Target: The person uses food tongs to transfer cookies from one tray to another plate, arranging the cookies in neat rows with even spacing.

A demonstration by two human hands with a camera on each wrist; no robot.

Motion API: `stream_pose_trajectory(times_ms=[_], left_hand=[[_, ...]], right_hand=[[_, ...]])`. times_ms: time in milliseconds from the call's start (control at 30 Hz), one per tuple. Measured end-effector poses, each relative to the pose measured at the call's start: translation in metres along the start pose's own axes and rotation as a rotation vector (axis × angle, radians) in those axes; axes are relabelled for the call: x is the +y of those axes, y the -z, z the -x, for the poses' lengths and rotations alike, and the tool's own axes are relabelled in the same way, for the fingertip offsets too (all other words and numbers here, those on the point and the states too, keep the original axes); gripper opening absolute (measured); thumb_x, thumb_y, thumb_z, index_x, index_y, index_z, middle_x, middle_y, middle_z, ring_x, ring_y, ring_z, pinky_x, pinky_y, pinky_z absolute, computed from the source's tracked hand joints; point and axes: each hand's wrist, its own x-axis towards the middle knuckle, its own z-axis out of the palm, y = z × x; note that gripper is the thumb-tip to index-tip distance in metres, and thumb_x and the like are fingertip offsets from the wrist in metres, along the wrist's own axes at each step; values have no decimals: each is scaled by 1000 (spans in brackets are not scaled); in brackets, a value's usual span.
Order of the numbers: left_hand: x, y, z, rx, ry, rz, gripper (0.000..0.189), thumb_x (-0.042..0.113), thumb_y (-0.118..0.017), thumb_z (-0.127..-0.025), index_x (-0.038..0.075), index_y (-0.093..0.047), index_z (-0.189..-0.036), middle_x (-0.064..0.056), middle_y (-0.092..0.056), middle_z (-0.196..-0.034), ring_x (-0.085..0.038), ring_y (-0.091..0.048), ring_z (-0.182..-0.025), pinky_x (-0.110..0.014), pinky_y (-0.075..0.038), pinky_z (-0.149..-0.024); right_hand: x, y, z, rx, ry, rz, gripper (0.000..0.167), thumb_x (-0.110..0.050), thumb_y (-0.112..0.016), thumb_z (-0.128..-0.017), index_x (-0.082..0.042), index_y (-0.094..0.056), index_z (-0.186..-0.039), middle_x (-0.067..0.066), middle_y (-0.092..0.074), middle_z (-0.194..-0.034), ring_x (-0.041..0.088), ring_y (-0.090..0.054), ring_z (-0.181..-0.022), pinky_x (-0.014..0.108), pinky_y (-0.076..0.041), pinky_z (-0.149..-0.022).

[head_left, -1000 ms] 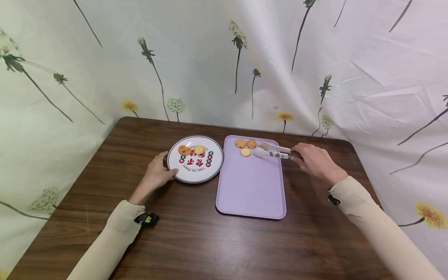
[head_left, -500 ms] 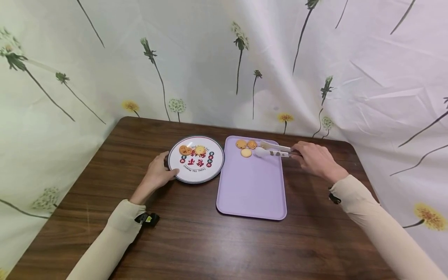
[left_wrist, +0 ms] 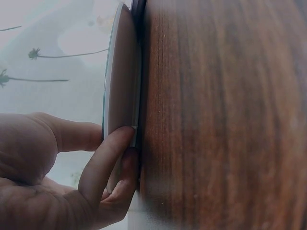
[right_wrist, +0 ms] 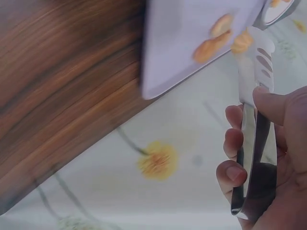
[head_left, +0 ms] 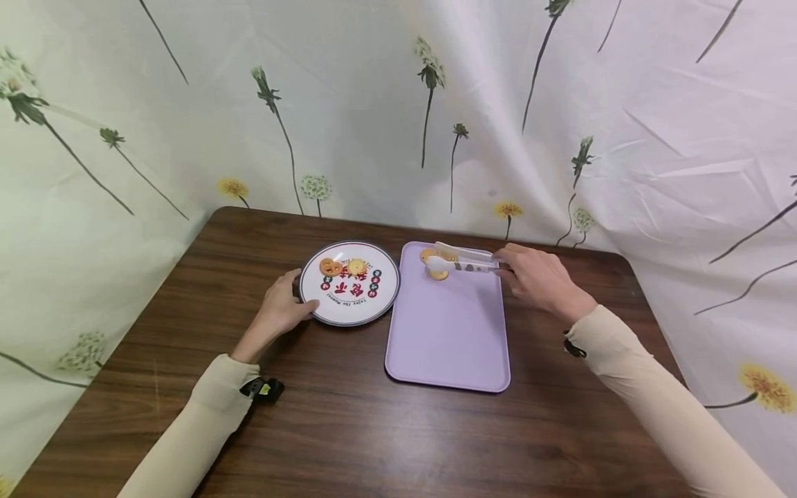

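The right hand (head_left: 537, 275) has its grip curled round a pair of tongs with pale heads and metal handles (head_left: 463, 265), the heads apart over a pale round cookie (head_left: 438, 275) and a golden-brown round cookie (head_left: 427, 254) at the far end of the lilac rectangular tray (head_left: 447, 332); contact cannot be told. The left hand (head_left: 283, 304) pinches the rim of the round white plate with red lettering (head_left: 387, 277), just beside the tray on the dark wooden tabletop (head_left: 336, 429). Good handling calls for centring the heads about one cookie, low down, squeezing gently because it may crumble, with the plate held steady.
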Motion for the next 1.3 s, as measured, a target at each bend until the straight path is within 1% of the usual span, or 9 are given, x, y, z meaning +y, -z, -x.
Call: stream_pose_trajectory(times_ms=[167,267,400,600,767,833,967,1067,1300], left_hand=[[0,0,0,6,9,10,83,18,-70,-97,-13,-23,-159,-41,-35,-156,-47,-66,-119,-57,-46,-113],[1,0,0,5,13,12,84,18,-70,-97,-13,-23,-159,-41,-35,-156,-47,-64,-121,-57,-47,-112],[1,-2,0,8,14,14,83,18,-70,-97,-12,-24,-159,-40,-36,-157,-48,-57,-130,-59,-42,-117],[-1,-2,-1,7,26,20,82,18,-68,-97,-10,-23,-160,-38,-35,-158,-46,-64,-122,-55,-48,-112],[0,-1,0,11,28,17,82,18,-69,-97,-12,-24,-159,-39,-35,-157,-47,-59,-127,-57,-44,-115],[1,-1,1,9,28,20,82,17,-69,-97,-12,-24,-159,-39,-36,-157,-47,-59,-126,-57,-46,-114],[1,-1,2,3,32,21,82,17,-69,-97,-12,-23,-159,-39,-35,-156,-47,-60,-126,-56,-47,-113],[2,0,2,8,34,21,82,18,-69,-97,-12,-23,-159,-39,-35,-157,-47,-57,-129,-57,-44,-116],[1,-1,2,2,40,29,83,17,-69,-98,-11,-22,-160,-39,-35,-156,-45,-65,-119,-52,-55,-104]], right_hand=[[-23,-4,-18,14,32,-12,20,-25,-68,-101,-17,-72,-119,-2,-71,-98,20,-63,-73,39,-47,-55],[-35,-8,-27,16,48,-18,21,-26,-68,-101,-17,-72,-120,-3,-71,-98,18,-64,-74,36,-47,-55],[-47,-16,-35,7,68,-23,22,-26,-68,-101,-18,-72,-122,-3,-69,-98,19,-67,-78,38,-49,-57],[-61,-29,-44,12,100,-29,22,-22,-69,-100,-16,-73,-121,1,-74,-108,22,-70,-82,40,-51,-56],[-70,-36,-52,41,144,-9,22,-26,-71,-99,-16,-75,-118,1,-75,-106,22,-71,-83,42,-54,-58],[-72,-38,-54,49,158,13,23,-28,-71,-99,-16,-75,-119,1,-75,-106,22,-73,-84,43,-55,-59],[-75,-41,-56,44,164,44,26,-28,-72,-98,-17,-74,-122,0,-76,-115,24,-75,-93,43,-57,-63],[-77,-42,-57,40,164,55,27,-26,-72,-98,-17,-73,-124,0,-75,-121,25,-75,-98,43,-58,-66],[-81,-43,-59,38,178,78,28,-23,-70,-99,-15,-72,-126,0,-75,-115,25,-75,-95,43,-58,-65]])
